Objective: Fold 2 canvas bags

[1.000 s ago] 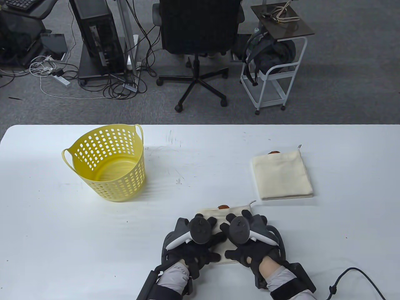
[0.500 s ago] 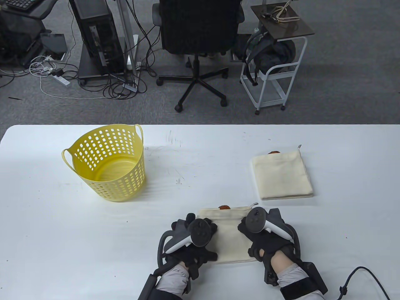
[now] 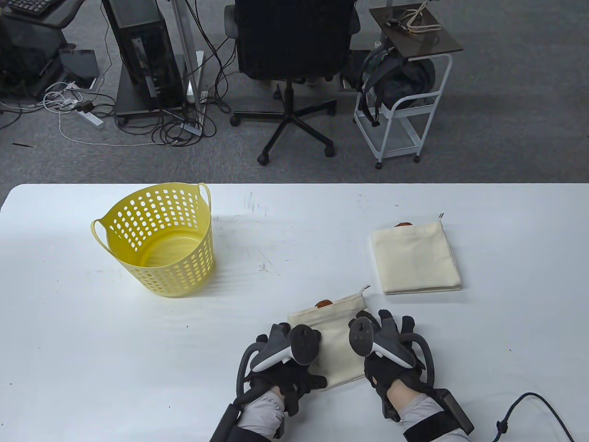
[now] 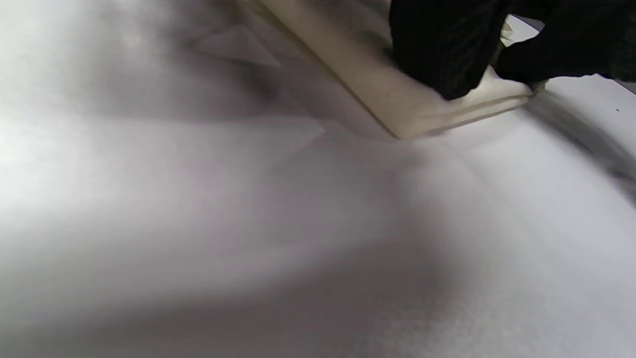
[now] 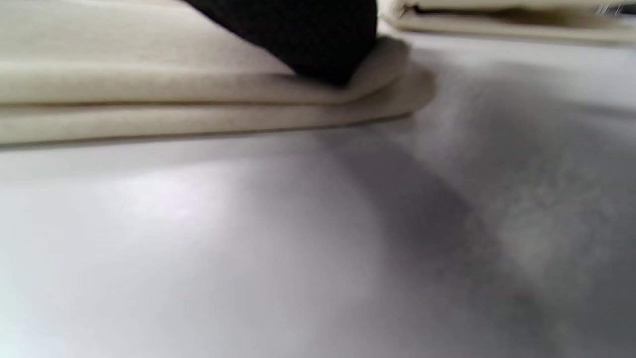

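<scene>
A folded cream canvas bag (image 3: pixel 333 343) lies near the front edge, turned slightly anticlockwise, with a brown tag at its far edge. My left hand (image 3: pixel 294 368) is at its left near corner; in the left wrist view two gloved fingers (image 4: pixel 442 59) pinch that corner of the bag (image 4: pixel 377 79). My right hand (image 3: pixel 391 331) is at the bag's right edge with its fingers spread; in the right wrist view one fingertip (image 5: pixel 318 40) presses on the top fold of the bag (image 5: pixel 198 89). A second folded canvas bag (image 3: pixel 416 258) lies flat further back on the right.
A yellow perforated basket (image 3: pixel 110 221) stands at the back left of the white table (image 3: pixel 92 359). The second bag also shows at the top of the right wrist view (image 5: pixel 497 20). A black cable (image 3: pixel 529 400) lies at the front right corner.
The near bag has turned anticlockwise, its far right corner swinging up and left. My right hand moved from on top of the bag to its right edge; my left hand shifted slightly down.
</scene>
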Demonstrator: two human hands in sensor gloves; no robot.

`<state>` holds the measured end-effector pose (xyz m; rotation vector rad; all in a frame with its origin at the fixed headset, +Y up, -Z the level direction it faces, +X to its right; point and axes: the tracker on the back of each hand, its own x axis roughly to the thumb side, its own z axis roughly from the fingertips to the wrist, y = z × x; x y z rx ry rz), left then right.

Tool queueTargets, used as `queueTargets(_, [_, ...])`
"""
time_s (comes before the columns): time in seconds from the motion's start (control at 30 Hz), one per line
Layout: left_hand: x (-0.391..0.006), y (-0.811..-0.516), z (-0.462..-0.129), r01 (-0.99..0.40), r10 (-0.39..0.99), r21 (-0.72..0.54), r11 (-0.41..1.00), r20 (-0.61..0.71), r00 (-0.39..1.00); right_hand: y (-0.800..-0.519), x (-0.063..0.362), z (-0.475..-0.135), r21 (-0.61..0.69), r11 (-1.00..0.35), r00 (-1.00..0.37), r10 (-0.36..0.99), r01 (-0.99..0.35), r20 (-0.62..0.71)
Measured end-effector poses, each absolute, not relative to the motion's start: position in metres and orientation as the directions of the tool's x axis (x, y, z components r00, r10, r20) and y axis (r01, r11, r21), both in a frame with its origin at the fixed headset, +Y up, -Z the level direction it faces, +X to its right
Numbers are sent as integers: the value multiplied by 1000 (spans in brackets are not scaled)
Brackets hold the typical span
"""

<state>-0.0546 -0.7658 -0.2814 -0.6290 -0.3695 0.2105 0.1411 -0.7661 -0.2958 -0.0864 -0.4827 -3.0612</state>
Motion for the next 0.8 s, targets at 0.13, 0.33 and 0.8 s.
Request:
queueTargets(0.13, [-55,-766,-281,-82,294,-589,804,273,916,-764,150,-298,291,-957,-1000,-6,-2,-28])
queueTargets(0.33, [-51,-764,-281,-48,255,-566,823,293,922,-757,150,-299,215,-975,-998,66,-60,21])
queueTargets(0.8, [-80,-760,-289,-198,391,-581,789,227,892,-770,192,-305,290,-290,-384,854,-912,-352])
